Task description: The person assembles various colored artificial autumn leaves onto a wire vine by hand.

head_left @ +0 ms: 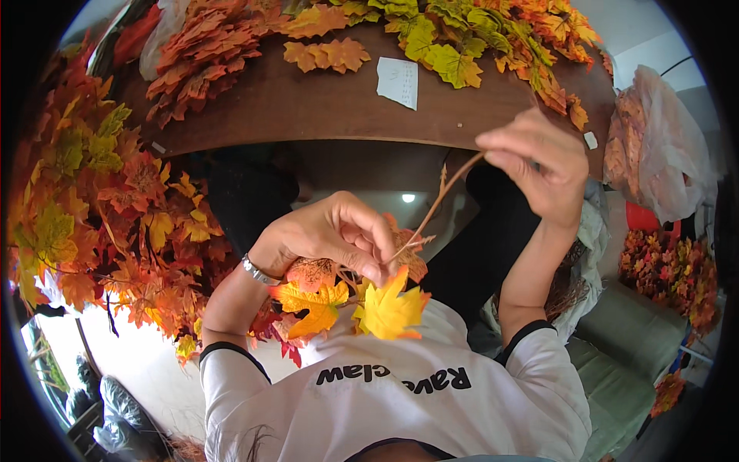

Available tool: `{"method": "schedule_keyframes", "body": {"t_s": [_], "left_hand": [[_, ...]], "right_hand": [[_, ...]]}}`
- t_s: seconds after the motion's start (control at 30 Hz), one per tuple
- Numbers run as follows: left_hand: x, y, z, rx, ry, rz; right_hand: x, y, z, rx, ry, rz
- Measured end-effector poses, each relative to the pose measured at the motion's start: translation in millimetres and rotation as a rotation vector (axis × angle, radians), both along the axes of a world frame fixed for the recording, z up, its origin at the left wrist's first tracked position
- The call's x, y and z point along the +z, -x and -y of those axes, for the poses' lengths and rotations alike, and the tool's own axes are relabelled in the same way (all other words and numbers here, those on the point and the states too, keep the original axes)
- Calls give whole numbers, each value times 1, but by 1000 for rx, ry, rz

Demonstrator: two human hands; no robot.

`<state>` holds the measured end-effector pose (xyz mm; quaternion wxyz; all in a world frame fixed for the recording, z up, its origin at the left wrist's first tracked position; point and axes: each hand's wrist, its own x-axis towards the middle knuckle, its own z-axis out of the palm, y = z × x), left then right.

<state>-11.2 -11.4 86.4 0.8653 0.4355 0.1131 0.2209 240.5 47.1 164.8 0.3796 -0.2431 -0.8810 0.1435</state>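
Over my lap I hold a branch of artificial maple leaves with a thin brown stem (444, 194). My right hand (545, 163) pinches the bare upper end of this stem between thumb and fingers. Lower down, the thumb and fingers of my left hand (327, 231) are closed on the branch where small twigs fork off. A bright yellow leaf (389, 309) and a yellow-orange leaf (310, 305) hang below the left hand. Reddish-orange leaves show behind its fingers and are partly hidden.
A brown table (308, 108) stands ahead, with stacked red-orange leaves (204, 58), yellow-green leaves (454, 46) and a torn paper (398, 83). Bunches of autumn leaves (123, 192) crowd the left. At right hang a plastic bag (654, 142) of leaves and a green seat (623, 362).
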Motion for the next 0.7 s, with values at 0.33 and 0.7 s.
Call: {"method": "schedule_keyframes", "body": {"t_s": [0.33,0.7], "left_hand": [[13,-1,-16,-190,-26,-72],[-15,-11,-49,509,-142,-70]], "right_hand": [[3,-9,16,-62,178,107],[25,13,-6,-327,-306,-46]]}}
